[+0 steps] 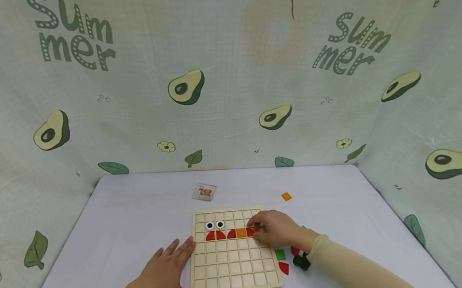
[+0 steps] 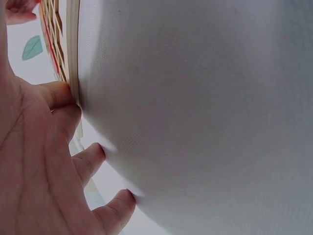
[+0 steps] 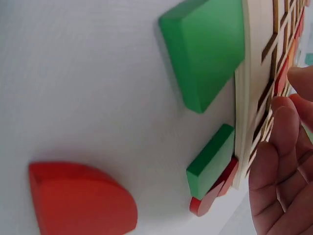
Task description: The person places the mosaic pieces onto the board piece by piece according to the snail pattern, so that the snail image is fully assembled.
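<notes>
A wooden grid board (image 1: 235,267) lies flat on the table. Two white eye pieces (image 1: 220,224) sit in its upper rows, above red quarter-circle pieces (image 1: 210,236) and an orange square (image 1: 241,232) set in one row. At that row's right end, the fingertips of my right hand (image 1: 274,228) pinch a red quarter-circle piece (image 1: 250,232), which lies in a cell. In the right wrist view, thumb and forefinger are right at that red piece (image 3: 281,77). My left hand (image 1: 165,274), fingers spread, rests along the board's left edge; two fingertips (image 2: 63,95) touch its side.
Right of the board lie a green square (image 1: 280,255), a red quarter-circle (image 1: 284,268) and other loose pieces, partly under my right wrist. Behind the board are a picture card (image 1: 204,192) and another orange square (image 1: 286,196). A printed cloth (image 1: 232,153) hangs behind the table.
</notes>
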